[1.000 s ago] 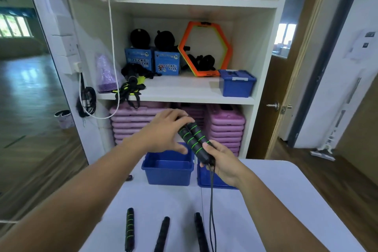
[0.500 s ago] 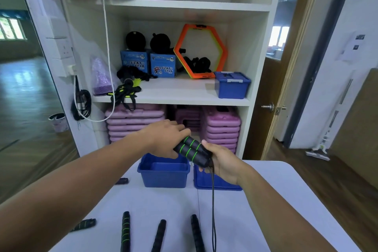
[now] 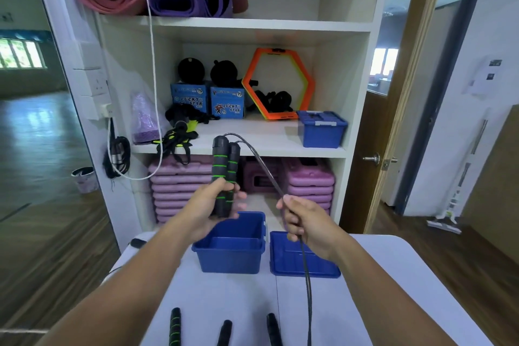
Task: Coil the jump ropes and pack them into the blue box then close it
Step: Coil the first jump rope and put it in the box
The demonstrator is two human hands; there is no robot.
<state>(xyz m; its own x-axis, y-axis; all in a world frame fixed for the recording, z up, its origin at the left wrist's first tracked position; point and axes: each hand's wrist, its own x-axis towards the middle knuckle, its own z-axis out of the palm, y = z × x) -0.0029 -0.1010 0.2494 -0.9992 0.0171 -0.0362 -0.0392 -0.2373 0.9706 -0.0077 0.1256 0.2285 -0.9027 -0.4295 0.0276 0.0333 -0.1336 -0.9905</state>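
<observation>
My left hand (image 3: 211, 206) grips two black jump rope handles with green rings (image 3: 223, 166), held upright side by side above the open blue box (image 3: 230, 255). From their tops the thin black cord (image 3: 262, 164) arcs right and down into my right hand (image 3: 304, 219), which is closed around it; below that hand the cord hangs to the table's near edge. The box's blue lid (image 3: 302, 260) lies flat just right of the box. Three more black handles (image 3: 174, 327) lie at the near edge of the white table (image 3: 224, 295).
Behind the table stands a white shelf unit (image 3: 356, 93) with rolled mats, a second closed blue box (image 3: 321, 129), an orange hexagon ring and stacked purple steps. Another black handle (image 3: 138, 242) lies at the table's far left corner. A wooden door is at right.
My left hand took both handles and raised them upright. My right hand let go of the handles, moved right and now holds the cord.
</observation>
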